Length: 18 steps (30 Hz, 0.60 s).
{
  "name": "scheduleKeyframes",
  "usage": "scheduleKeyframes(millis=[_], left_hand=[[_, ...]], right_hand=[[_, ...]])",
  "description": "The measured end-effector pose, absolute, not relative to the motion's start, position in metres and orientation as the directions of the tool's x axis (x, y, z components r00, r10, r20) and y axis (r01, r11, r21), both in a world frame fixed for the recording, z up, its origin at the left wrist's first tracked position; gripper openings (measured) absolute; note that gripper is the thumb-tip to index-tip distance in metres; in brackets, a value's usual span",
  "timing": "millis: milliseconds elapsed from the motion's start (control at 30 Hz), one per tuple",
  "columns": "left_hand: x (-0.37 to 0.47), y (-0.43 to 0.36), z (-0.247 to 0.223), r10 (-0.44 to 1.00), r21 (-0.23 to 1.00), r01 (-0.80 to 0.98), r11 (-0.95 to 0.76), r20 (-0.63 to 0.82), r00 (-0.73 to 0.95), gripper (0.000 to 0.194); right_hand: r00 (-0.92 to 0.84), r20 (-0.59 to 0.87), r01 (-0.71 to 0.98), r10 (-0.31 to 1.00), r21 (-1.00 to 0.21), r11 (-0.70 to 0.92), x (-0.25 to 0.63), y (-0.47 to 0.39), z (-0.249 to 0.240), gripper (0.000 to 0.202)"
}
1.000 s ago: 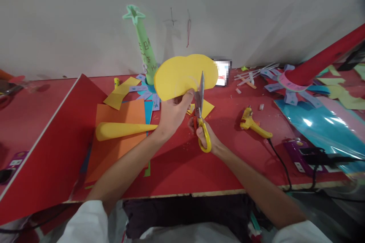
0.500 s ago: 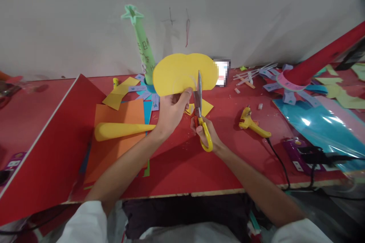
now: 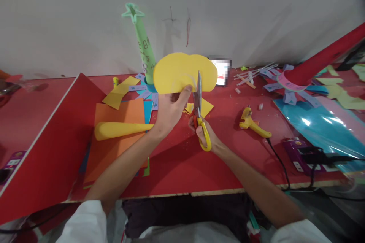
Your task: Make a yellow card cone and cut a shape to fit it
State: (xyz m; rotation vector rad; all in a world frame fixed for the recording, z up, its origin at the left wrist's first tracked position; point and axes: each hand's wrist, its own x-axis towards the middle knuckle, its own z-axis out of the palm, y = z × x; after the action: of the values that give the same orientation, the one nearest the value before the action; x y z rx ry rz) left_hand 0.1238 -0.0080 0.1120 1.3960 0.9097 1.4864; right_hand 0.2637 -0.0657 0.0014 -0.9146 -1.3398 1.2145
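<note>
A rounded piece of yellow paper (image 3: 171, 72) with a shallow notch in its top edge is held up above the table. My left hand (image 3: 172, 111) pinches its lower edge, thumb in front, the other fingers mostly behind it. In my right hand (image 3: 209, 132) is a pair of scissors (image 3: 199, 94) with yellow and red handles, fingers in the loops. The blades point up and lie across the paper's right part; whether they are cutting it I cannot tell. Below the left wrist a yellow paper cone (image 3: 122, 131) rests on orange sheets (image 3: 114, 163).
A green paper tower (image 3: 145, 45) stands behind, left. To the right lie a yellow glue gun (image 3: 253, 123) with a cord, a purple power box (image 3: 298, 155) and blue plastic sheets (image 3: 302, 117). A red board (image 3: 57, 144) leans at left; a red cone (image 3: 327, 58) stands at right.
The yellow paper has shifted very slightly, its right end drawing a little left and uncovering more of the screen behind. Both hands keep nearly the same place and grip.
</note>
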Motion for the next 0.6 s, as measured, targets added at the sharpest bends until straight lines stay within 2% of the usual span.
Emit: scheduleKeyframes(millis=[400, 600], left_hand=[[0.123, -0.007, 0.115, 0.933, 0.931, -0.13, -0.342, 0.353, 0.076, 0.059], [0.119, -0.006, 0.112, 0.924, 0.926, -0.03, -0.377, 0.378, 0.047, 0.06]], right_hand=[[-0.148, 0.218, -0.053, 0.965, -0.976, 0.212, 0.273, -0.066, -0.007, 0.075], [-0.134, 0.209, -0.034, 0.969, -0.978, 0.206, 0.272, -0.066, 0.001, 0.078]])
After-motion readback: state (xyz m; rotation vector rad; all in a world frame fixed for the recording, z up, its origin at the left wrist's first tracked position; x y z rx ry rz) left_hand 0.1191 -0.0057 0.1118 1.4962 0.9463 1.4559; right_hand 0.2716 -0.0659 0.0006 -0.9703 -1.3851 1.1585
